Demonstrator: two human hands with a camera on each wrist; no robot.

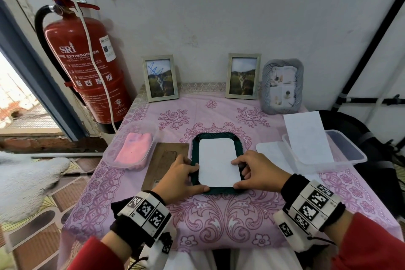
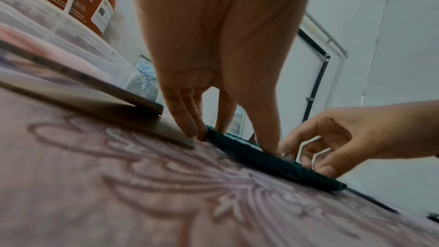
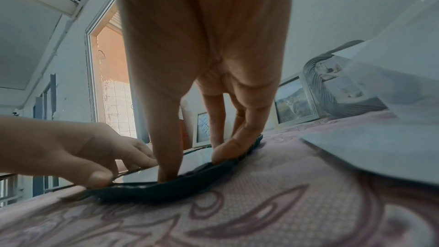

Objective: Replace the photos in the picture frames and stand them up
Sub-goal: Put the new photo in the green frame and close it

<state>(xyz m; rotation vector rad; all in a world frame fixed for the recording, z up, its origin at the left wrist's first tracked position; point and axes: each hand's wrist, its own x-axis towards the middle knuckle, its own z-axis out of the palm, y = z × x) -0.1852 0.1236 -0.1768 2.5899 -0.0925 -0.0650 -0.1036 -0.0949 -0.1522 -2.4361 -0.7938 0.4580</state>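
three frames (image 1: 243, 76) already stand at the bench's (image 1: 219, 215) back, while both hands, left hand (image 1: 183, 176) and right hand (image 1: 257, 172), pinch the white photo (image 1: 218, 161) into the face-down green frame (image 1: 195, 144), backing board (image 1: 166, 155) still off.

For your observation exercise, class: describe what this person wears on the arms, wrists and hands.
The left hand and right hand are bare, with no gloves or rings visible. Red sleeves cover both forearms. Each wrist has a black cuff under a white boxy band with black-and-white square code markers. Thin black cords hang from the bands.
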